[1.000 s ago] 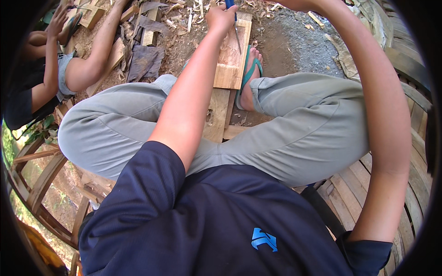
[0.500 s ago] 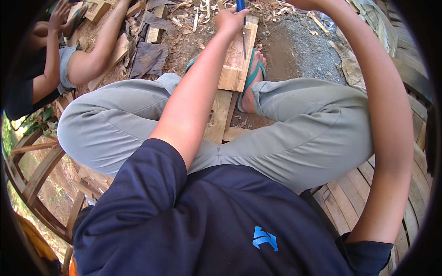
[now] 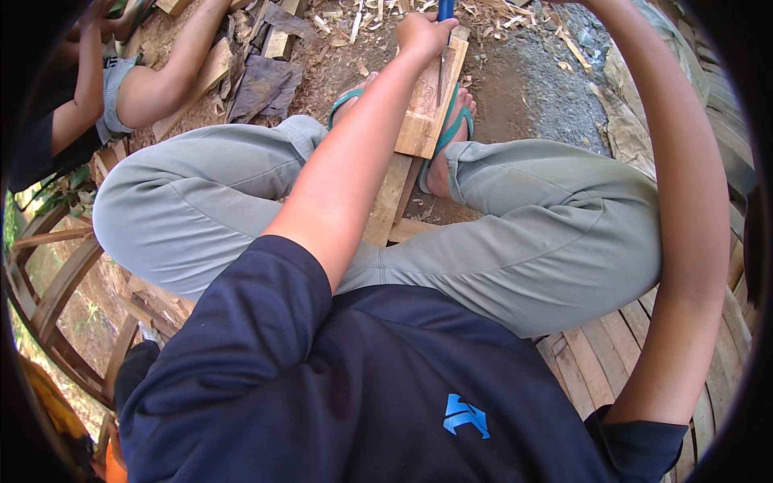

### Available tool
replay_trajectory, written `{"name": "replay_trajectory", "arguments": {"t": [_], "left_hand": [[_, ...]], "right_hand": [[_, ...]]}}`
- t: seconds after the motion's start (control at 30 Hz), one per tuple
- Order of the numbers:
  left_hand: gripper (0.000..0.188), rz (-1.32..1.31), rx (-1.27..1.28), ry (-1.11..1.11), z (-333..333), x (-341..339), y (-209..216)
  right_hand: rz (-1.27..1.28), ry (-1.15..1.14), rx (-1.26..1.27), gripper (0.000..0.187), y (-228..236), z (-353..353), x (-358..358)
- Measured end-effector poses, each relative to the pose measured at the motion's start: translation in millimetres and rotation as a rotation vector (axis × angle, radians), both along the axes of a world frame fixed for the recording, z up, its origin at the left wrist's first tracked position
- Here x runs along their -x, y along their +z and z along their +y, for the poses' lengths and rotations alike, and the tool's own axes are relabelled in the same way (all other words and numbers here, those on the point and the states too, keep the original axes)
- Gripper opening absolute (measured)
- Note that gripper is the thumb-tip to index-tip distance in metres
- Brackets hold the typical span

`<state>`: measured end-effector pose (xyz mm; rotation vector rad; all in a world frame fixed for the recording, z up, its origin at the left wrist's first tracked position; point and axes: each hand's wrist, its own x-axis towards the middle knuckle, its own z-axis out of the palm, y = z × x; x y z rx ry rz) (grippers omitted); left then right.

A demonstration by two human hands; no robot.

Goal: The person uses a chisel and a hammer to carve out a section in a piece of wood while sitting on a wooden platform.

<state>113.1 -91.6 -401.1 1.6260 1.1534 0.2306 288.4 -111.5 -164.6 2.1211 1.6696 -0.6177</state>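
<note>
Head view: wooden block [image 3: 417, 135] between the feet [image 3: 462, 110], over a plank [image 3: 387, 200]; judged stiff, fairly heavy, best gripped by its long sides.
Left hand [image 3: 424, 36] stretched well ahead, fingers wrapped round the blue-handled tool [image 3: 445, 10], probably light, rigid; right hand past the frame's edge, fingers I cannot judge.

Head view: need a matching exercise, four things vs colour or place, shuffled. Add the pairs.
Things
1. tool
2. wooden block
3. sandals
4. trousers

Descriptions
A. green straps
B. blue handle, at the left hand
C. grey
D. pale brown, between the feet

Pairs: 1-B, 2-D, 3-A, 4-C
</note>
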Motion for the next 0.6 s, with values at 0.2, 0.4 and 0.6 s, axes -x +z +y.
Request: {"name": "replay_trajectory", "arguments": {"t": [0.2,0.4,0.6], "left_hand": [[0.04,-0.013,0.002,-0.032,-1.3,6.4,2.3],[0.037,-0.047,0.018,0.018,-1.8,14.2,7.5],[0.034,-0.066,-0.053,0.109,18.1,28.0,37.9]], "right_hand": [[0.045,-0.011,0.037,0.035,9.0,-1.0,14.2],[0.055,-0.093,-0.043,0.034,-1.7,-5.8,5.7],[0.018,-0.152,-0.131,0.034,11.1,-13.0,3.9]]}}
